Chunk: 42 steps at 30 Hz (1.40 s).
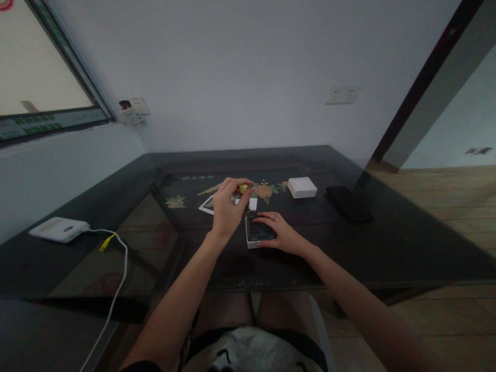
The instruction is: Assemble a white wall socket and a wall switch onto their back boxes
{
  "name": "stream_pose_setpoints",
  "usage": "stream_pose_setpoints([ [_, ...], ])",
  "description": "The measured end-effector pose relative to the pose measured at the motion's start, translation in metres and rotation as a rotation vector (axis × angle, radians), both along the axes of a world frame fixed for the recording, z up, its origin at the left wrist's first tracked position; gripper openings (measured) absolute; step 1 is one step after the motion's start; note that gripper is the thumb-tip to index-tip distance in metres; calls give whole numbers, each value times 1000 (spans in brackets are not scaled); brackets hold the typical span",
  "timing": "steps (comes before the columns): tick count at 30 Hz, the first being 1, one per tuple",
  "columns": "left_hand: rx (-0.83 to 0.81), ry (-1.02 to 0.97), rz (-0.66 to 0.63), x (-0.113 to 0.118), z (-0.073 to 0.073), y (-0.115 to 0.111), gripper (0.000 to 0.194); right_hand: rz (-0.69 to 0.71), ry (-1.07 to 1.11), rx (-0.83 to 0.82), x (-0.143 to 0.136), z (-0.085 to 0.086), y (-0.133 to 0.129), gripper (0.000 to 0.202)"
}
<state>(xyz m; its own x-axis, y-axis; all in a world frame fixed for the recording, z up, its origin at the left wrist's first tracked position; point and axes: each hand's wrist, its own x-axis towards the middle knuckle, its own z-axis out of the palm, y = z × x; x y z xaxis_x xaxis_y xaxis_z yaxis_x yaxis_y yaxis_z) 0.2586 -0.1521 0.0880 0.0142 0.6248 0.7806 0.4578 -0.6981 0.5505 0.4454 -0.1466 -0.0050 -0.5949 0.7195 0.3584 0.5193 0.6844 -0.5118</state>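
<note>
Between the thumb and fingertips of my left hand (228, 207), raised above the table, is a small yellow round thing (243, 189); its kind is too small to make out. Just below and to the right lies a small white box (253, 244) with a dark insert (259, 229) inside. My right hand (285, 235) grips this box from the right, fingers over its top and thumb along the near side. Partly hidden behind my left hand are a white-framed flat piece (207, 205) and a small white piece (253, 204).
A white box lid or box (302, 187) stands at the back right, with a black flat case (349, 203) beyond it. At the left, a white device (60, 229) trails a white cable (126, 258) over the near edge of the dark glossy table (351, 255). A wall borders the back.
</note>
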Motion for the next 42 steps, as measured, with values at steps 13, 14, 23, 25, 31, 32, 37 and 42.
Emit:
stream_pose_setpoints([
  [13, -21, -5, 13, -1, -2, 8, 11, -2, 2, 0, -1, -2, 1, 65],
  [14, -39, -1, -27, -1, -3, 9, 14, -5, 2, -2, -1, -1, 0, 65],
  [23, -51, 84, -61, 2, 7, 7, 17, 1, 4, 12, 0, -1, 0, 64],
  [25, -21, 59, 5, 2, 8, 10, 11, -3, 2, 8, 0, -1, 0, 64],
  [31, -85, 70, -173, 1, 4, 15, 24, 1, 4, 1, 0, 0, 0, 63],
  [32, -99, 81, -209, 1, 4, 14, 26, 1, 4, 3, -1, -1, 0, 64],
  [37, -27, 75, -96, 4, 6, 9, 12, 0, 0, 13, -1, -2, 1, 65],
  [42, -37, 27, -97, 5, 3, 12, 13, 4, 7, 17, -1, -3, 1, 65],
])
